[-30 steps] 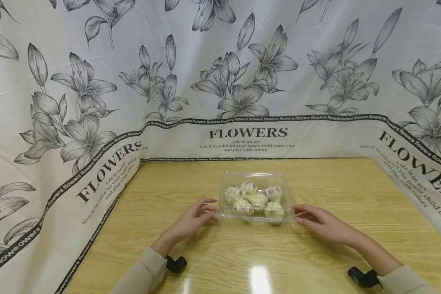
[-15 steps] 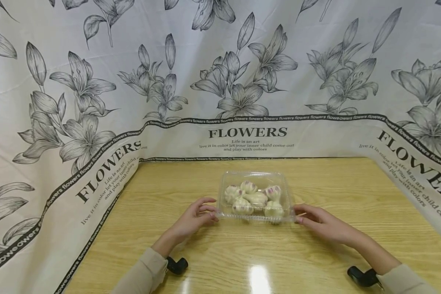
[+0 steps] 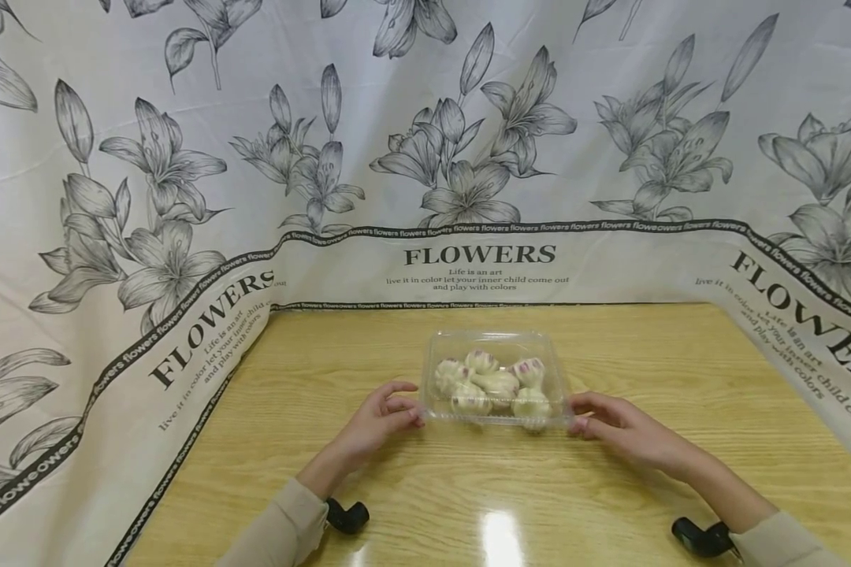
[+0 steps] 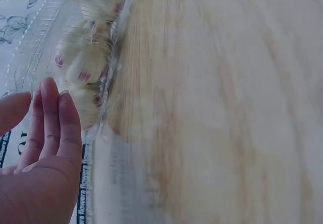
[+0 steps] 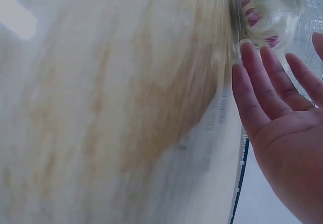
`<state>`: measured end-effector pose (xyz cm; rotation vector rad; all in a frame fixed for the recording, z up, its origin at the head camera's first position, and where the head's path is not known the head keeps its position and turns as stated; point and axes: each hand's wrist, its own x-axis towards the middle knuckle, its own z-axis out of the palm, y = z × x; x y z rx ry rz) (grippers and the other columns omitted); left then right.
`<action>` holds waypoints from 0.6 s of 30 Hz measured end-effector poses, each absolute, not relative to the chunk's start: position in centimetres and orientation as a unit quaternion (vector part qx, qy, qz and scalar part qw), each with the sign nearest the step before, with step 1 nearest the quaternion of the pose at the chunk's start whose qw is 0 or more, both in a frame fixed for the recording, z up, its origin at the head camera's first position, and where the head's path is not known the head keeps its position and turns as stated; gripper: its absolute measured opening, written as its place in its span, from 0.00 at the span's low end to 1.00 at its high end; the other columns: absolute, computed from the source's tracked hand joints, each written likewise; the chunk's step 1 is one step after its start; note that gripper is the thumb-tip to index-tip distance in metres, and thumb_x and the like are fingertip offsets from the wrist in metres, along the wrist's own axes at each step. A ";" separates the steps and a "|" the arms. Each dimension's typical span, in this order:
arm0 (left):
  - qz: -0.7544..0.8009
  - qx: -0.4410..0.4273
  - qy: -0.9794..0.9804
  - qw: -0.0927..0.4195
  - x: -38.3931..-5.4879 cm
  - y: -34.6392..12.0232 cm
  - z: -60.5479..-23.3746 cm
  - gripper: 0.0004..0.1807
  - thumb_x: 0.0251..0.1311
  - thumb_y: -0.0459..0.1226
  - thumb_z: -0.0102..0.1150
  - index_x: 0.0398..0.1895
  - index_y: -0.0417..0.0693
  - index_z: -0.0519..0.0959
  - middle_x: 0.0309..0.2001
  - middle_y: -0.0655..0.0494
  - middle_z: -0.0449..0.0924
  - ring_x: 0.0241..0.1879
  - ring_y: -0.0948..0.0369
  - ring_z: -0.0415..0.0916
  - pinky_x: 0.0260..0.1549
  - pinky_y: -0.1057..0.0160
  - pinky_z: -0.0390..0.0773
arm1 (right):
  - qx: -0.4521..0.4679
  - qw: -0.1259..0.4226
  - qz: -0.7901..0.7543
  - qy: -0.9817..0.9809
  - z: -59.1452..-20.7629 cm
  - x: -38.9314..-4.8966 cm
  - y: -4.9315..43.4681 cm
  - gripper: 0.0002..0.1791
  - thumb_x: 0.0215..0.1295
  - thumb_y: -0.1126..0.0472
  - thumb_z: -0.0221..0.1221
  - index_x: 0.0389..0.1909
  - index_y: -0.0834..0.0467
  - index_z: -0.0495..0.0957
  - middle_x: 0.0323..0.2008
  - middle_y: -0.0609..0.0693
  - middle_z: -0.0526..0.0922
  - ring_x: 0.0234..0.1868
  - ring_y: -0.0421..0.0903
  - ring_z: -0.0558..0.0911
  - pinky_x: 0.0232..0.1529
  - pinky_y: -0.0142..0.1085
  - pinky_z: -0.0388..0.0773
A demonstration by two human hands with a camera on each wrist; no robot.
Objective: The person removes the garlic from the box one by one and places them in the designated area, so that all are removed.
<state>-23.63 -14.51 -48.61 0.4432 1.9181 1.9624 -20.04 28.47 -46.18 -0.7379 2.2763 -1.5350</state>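
A clear plastic clamshell box (image 3: 429,346) sits on the wooden table, its lid down over several garlic bulbs (image 3: 496,386) with purple streaks. My left hand (image 3: 377,421) is at the box's left side, fingertips right at the wall and thumb by the front corner. On the opposite side, my right hand (image 3: 627,433) mirrors it, with its thumb near the front right corner. In the left wrist view the fingers (image 4: 68,118) lie nearly straight against the plastic, thumb spread apart. The right wrist view shows extended fingers (image 5: 260,82) beside the box wall.
A white cloth (image 3: 478,272) printed with flowers and lettering hangs behind the table (image 3: 425,504) and along both sides. Black curved pieces (image 3: 347,516) stick out at both wrists, by the beige sleeves (image 3: 284,520).
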 end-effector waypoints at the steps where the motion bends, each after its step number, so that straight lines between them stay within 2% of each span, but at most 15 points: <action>1: 0.699 0.151 0.675 0.184 -23.6 -14.5 -48.7 0.26 0.72 0.28 0.56 0.70 0.33 0.63 0.49 0.45 0.83 0.45 0.57 0.84 0.55 0.57 0.82 | -0.257 0.151 -0.539 0.788 -46.3 -20.0 28.5 0.24 0.82 0.63 0.47 0.68 0.77 0.63 0.57 0.73 0.76 0.53 0.50 0.84 0.54 0.38 0.82; 5: 0.708 0.131 0.663 0.207 -23.3 -14.3 -48.9 0.26 0.72 0.27 0.56 0.71 0.30 0.63 0.48 0.47 0.85 0.45 0.59 0.84 0.54 0.59 0.82 | -0.246 0.171 -0.568 0.766 -46.6 -19.8 28.6 0.21 0.82 0.63 0.49 0.63 0.77 0.66 0.55 0.73 0.76 0.53 0.53 0.84 0.54 0.42 0.83; 10: 0.714 0.133 0.647 0.233 -23.0 -14.1 -48.9 0.19 0.73 0.27 0.54 0.62 0.23 0.70 0.46 0.46 0.85 0.44 0.58 0.84 0.55 0.55 0.82 | -0.240 0.210 -0.602 0.732 -46.9 -19.7 28.7 0.20 0.82 0.64 0.48 0.59 0.80 0.66 0.52 0.74 0.77 0.53 0.54 0.84 0.54 0.47 0.83; 18: 0.741 0.115 0.609 0.258 -22.7 -14.0 -49.2 0.13 0.72 0.27 0.55 0.55 0.26 0.74 0.44 0.42 0.86 0.43 0.55 0.86 0.55 0.52 0.82 | -0.198 0.260 -0.649 0.687 -46.7 -19.5 28.5 0.20 0.83 0.63 0.47 0.58 0.80 0.68 0.50 0.66 0.82 0.51 0.50 0.85 0.52 0.43 0.84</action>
